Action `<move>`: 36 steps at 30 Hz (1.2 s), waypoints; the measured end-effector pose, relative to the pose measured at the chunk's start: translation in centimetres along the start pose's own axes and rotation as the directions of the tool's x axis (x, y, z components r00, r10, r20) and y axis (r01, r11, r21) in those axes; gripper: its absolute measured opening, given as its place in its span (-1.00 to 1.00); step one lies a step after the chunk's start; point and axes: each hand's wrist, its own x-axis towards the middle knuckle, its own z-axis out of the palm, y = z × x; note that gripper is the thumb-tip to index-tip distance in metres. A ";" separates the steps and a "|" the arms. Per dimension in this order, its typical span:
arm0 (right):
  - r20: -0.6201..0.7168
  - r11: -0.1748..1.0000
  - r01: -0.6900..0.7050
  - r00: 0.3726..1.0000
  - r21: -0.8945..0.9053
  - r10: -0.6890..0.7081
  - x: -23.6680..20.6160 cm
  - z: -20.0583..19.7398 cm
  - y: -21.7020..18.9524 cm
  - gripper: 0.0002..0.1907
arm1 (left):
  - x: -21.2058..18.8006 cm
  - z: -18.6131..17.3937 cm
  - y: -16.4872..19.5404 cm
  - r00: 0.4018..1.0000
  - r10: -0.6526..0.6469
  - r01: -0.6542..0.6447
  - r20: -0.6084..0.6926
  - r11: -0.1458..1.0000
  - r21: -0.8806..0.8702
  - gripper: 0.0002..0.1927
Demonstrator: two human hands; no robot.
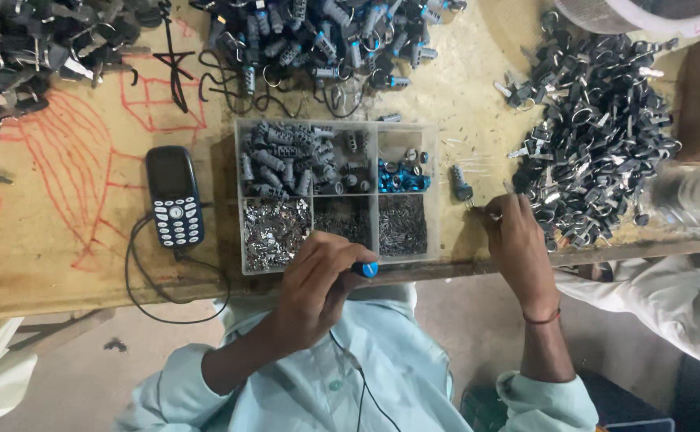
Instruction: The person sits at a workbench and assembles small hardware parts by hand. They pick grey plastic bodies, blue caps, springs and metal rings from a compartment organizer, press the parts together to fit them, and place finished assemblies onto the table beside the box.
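Under your left hand (318,280), curled closed at the near edge of the wooden workbench (62,272), sits a small blue-capped tool (368,269), its blue end poking out past your knuckles. Your fingers are wrapped shut around it. Just beyond those knuckles lies a clear plastic organiser box (335,194) split into compartments: grey lock barrels at the far left, small dark rings and bright blue rings at the far right, silvery stamped pieces nearest your hand, and fine dark pins beside those.

Your right hand (518,244) rests on the bench to the right of the box, fingertips pinched together on something small and metallic; what exactly it is cannot be made out. Just past those fingertips, between hand and box, a single dark lock cylinder (462,189) lies alone on the wood. Farther right of that hand spreads a big heap of dark keys and lock parts (598,136). More heaps run along the far edge of the bench, one of cylinders on wire rings (326,40) and another of dark keys (22,56) at the far left.

Left of the box lies a small black push-button phone (174,196) with a cable looping off the bench edge, among red scribbles on the wood.

Judging by the large heaps all around and only one cylinder in hand's reach, much of the work appears to remain.
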 end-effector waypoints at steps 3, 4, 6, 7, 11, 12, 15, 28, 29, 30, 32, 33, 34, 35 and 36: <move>0.169 0.795 -0.346 0.938 0.498 0.302 -0.4 -0.4 -0.6 -0.62 | -0.1 0.3 0.4 0.983 -0.134 0.147 0.122 0.984 -0.105 -0.62; 0.300 0.572 -0.491 0.867 0.657 0.398 0.0 -0.9 -1.7 -0.55 | 0.0 0.3 0.4 0.968 -0.189 0.212 0.165 0.968 -0.132 -0.62; 0.201 0.418 -0.371 0.896 0.829 0.397 0.5 -1.9 -5.2 -0.71 | -0.2 0.7 0.4 0.984 -0.117 0.132 0.132 0.985 -0.113 -0.59; 0.152 0.332 -0.300 0.902 0.894 0.404 0.6 -2.0 -7.3 -0.79 | -0.2 0.9 0.5 0.990 -0.082 0.094 0.116 0.990 -0.103 -0.58; -0.097 0.233 0.025 0.948 0.972 0.304 -0.5 1.2 -14.3 -0.60 | 0.0 1.1 0.6 0.997 -0.007 0.005 0.072 1.000 0.023 -0.57; -0.136 0.327 0.033 0.944 0.944 0.300 -1.0 1.8 -14.7 -0.58 | 0.0 0.8 0.7 0.998 0.004 -0.008 0.066 0.999 0.054 -0.57; -0.184 0.414 0.061 0.947 0.908 0.264 -1.8 3.2 -14.6 -0.57 | 0.0 -0.2 0.8 0.995 0.091 -0.095 0.047 0.990 0.105 -0.54; -0.120 0.705 0.306 0.946 0.640 -0.301 -0.5 1.5 -13.9 -0.19 | -1.4 0.8 0.2 0.935 -0.348 0.318 -0.069 0.907 -0.275 -0.74; -0.070 0.703 0.289 0.944 0.649 -0.323 0.4 0.4 -14.6 -0.04 | -1.5 1.1 0.3 0.925 -0.377 0.345 -0.045 0.883 -0.319 -0.75; -0.022 0.776 0.292 0.941 0.560 -0.338 1.6 -1.0 -15.4 -0.08 | -1.5 1.3 0.3 0.916 -0.401 0.368 -0.016 0.857 -0.361 -0.76; 0.081 0.883 0.300 0.933 0.360 -0.350 4.4 -4.3 -16.9 -0.16 | -1.7 1.0 0.3 0.925 -0.377 0.376 0.052 0.880 -0.291 -0.82; 0.295 0.846 0.278 0.849 0.456 -0.438 6.0 -5.9 -16.9 -0.21 | -1.9 0.4 0.2 0.938 -0.332 0.344 0.097 0.923 -0.173 -0.85; 0.475 0.807 0.231 0.709 0.543 -0.522 7.6 -7.2 -16.5 -0.26 | -2.1 -0.4 0.1 0.946 -0.288 0.298 0.147 0.953 -0.053 -0.87; 0.613 0.773 0.157 0.522 0.615 -0.594 8.5 -7.9 -16.2 -0.31 | -2.3 -1.2 0.1 0.940 -0.312 0.317 0.141 0.948 -0.013 -0.89; 0.405 0.820 0.217 0.784 0.530 -0.470 8.8 -7.8 -16.0 -0.35 | -2.5 -2.2 0.1 0.932 -0.335 0.335 0.136 0.942 0.025 -0.90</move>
